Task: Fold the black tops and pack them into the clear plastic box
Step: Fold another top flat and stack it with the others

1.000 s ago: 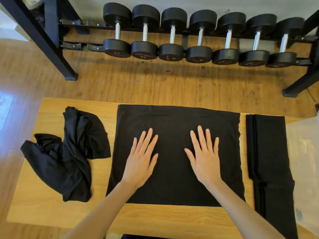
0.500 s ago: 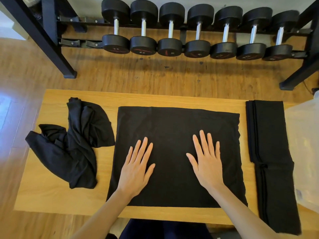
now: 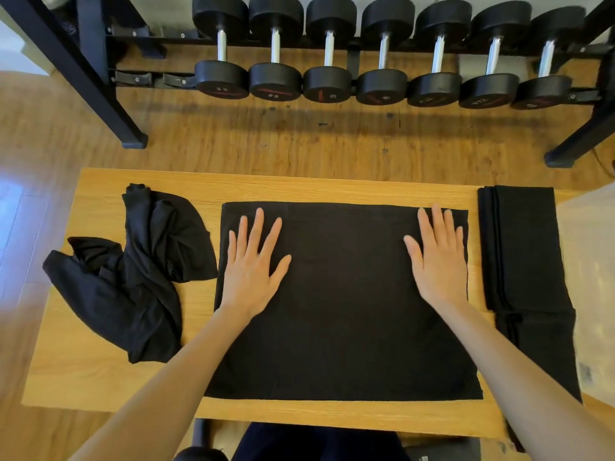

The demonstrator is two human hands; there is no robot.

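Wooden table [image 3: 299,415], near edge closest to the person; dark clothing visible below it.

Flat black top [image 3: 342,327]: spread as a rectangle on the middle of the table.

Left hand [image 3: 254,271]: palm down on the left part of the flat top, fingers straight and spread, grasping nothing.

Right hand [image 3: 439,261]: palm down on the right part of the flat top near its right edge, fingers straight and close together, grasping nothing.

Crumpled black top [image 3: 133,277]: bunched on the left of the table, just beside the flat one, one part hanging over the left edge.

Folded black tops [image 3: 525,277]: long narrow stack on the right of the table, just beside the flat one.

Clear plastic box [image 3: 589,277]: at the right edge of the view, beside the folded stack; only partly in view.

Wood floor [image 3: 299,144]: beyond the table.

Black rack [image 3: 83,61]: at the far side, holding 7 dumbbells [image 3: 329,51] in a row.
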